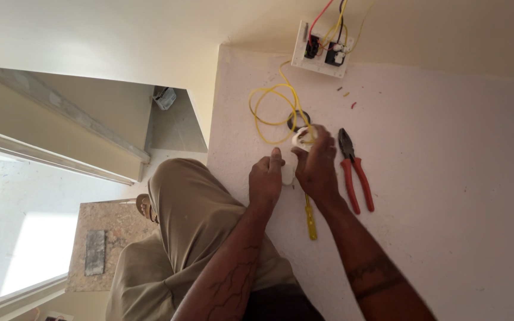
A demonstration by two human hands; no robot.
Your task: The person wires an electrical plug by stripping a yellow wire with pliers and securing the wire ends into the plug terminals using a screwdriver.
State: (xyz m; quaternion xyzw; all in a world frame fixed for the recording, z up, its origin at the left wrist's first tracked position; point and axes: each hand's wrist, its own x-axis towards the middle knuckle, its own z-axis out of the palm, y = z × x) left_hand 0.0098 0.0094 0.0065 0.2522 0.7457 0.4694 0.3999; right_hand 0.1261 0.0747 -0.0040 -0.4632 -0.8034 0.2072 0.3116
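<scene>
My left hand (267, 177) pinches a small white fitting (288, 173) against the white ledge (447, 178). My right hand (315, 161) grips its upper white piece (300, 138) by the yellow wire (269, 101); a yellow screwdriver (310, 221) and red pliers (354, 172) lie right.

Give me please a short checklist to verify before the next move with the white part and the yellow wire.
1. Both hands on white part: left hand and right hand meet there: ok.
2. Yellow wire reaches the part: ok.
3. Pliers nearby on the white surface: ok.
4. Yellow screwdriver close: ok.
5. Switch plate wires secure: cannot tell.
</scene>
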